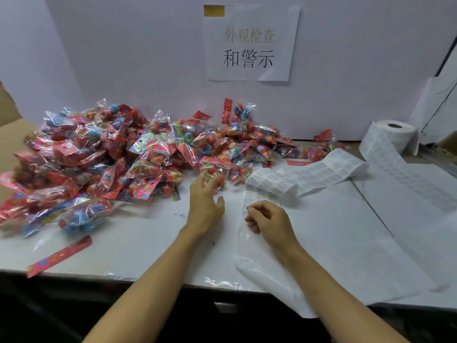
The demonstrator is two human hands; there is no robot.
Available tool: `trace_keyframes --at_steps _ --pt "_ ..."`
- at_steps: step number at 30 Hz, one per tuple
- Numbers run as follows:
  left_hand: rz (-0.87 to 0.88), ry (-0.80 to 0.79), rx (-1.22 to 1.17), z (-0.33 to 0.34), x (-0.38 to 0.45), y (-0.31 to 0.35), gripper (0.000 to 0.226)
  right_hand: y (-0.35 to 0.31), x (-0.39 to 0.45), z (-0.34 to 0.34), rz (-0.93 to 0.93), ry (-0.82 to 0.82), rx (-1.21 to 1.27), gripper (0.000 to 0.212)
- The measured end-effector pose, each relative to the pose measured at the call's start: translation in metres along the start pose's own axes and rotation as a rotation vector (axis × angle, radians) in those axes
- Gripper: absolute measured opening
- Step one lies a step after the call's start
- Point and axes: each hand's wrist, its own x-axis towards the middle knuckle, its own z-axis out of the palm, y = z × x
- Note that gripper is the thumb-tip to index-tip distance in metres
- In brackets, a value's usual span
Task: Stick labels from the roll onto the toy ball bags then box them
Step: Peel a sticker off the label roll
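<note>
A white paper sign (251, 43) with printed Chinese characters is hanging on the pale far wall (123, 58), yellow tape (214, 11) holding its top left corner. A dark cable (439, 105) is running down at far right.

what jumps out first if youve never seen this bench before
A big heap of toy ball bags, red and blue in crinkly clear plastic, fills the left and middle of the white table. A label roll stands at the right rear, its strip trailing toward the middle. The left hand reaches to the heap's near edge while the right hand rests, fingers curled, on the strip's end.
</note>
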Motion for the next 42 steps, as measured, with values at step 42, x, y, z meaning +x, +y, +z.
trace_keyframes --at_steps 42 --pt "-0.283 -0.201 -1.12 -0.006 -0.052 0.006 0.043 -0.009 -0.007 -0.008 0.0 -0.178 0.179 0.021"
